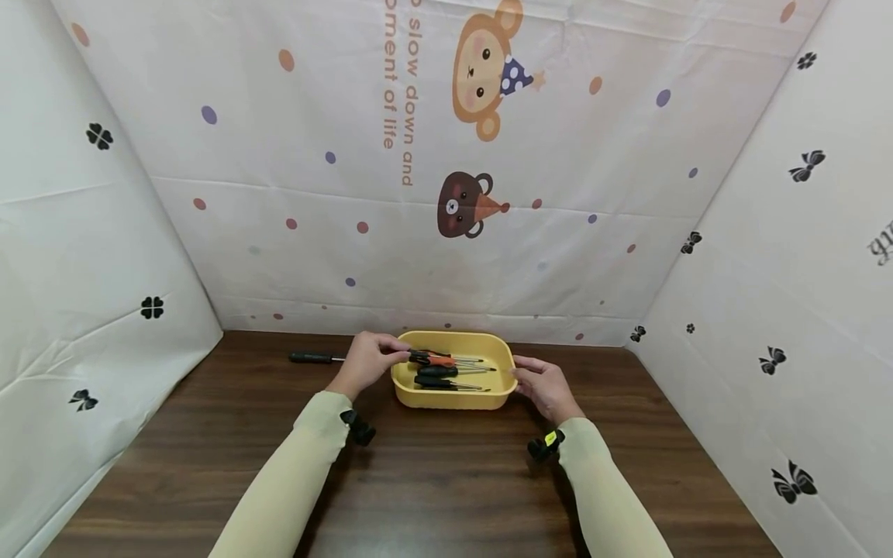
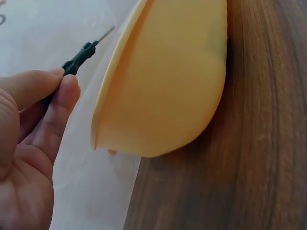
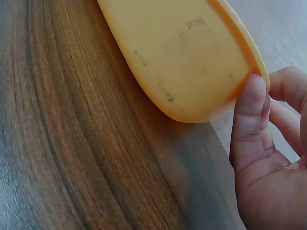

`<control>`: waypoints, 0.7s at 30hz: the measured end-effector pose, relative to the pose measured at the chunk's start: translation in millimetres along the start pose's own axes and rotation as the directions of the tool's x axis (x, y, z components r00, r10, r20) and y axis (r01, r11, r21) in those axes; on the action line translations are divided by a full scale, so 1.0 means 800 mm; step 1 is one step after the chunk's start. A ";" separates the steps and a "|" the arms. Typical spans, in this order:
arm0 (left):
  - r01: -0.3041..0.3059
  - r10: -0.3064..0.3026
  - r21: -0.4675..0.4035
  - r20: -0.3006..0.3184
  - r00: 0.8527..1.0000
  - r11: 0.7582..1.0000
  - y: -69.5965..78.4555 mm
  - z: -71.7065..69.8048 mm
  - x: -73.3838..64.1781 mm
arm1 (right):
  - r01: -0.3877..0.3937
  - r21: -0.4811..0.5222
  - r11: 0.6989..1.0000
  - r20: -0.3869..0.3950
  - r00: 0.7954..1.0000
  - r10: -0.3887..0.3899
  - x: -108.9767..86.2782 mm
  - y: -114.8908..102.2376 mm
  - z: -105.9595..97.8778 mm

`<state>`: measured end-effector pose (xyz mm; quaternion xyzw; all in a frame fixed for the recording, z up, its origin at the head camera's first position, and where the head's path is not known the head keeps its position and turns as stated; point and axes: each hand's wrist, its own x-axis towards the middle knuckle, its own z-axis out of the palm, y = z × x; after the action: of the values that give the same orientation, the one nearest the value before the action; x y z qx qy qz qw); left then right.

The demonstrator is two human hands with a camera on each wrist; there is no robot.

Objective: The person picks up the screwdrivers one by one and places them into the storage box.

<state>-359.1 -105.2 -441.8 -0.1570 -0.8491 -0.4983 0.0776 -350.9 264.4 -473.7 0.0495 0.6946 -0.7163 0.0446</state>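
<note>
A shallow yellow tray [image 1: 453, 401] sits toward the back of the table, with several screwdrivers lying in it, black-handled ones [image 1: 438, 372] and one with orange [image 1: 441, 361] on its handle. My left hand [image 1: 367, 361] is over the tray's left end, pinching a dark-handled screwdriver [image 2: 79, 58] between thumb and fingers. In the left wrist view its short tip points up beside the tray rim. At the opposite end, my right hand [image 1: 547, 387] grips the tray's rim, the thumb [image 3: 250, 96] on the near side and fingers behind.
Another black-handled screwdriver [image 1: 312, 357] lies on the dark wooden table [image 1: 418, 480] left of the tray, its shaft partly hidden by the left hand. A printed white cloth [image 1: 391, 256] hangs behind the table, with more cloth at both sides.
</note>
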 end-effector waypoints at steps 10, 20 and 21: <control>0.033 -0.047 0.130 0.107 0.993 0.991 0.013 0.015 0.022 | 0.004 -0.001 1.000 0.002 1.000 -0.004 0.000 -0.006 0.004; 0.029 -0.062 0.179 0.182 0.981 0.983 0.018 0.033 0.026 | -0.006 0.003 1.000 -0.006 1.000 0.006 0.000 -0.002 0.001; 0.021 -0.058 0.193 0.188 0.981 0.981 0.019 0.035 0.026 | -0.012 0.002 1.000 -0.008 1.000 0.012 0.000 -0.002 0.001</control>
<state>-373.1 -70.0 -437.0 -0.1795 -0.8993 -0.3988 0.0000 -351.3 263.8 -472.4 0.0563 0.6937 -0.7166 0.0460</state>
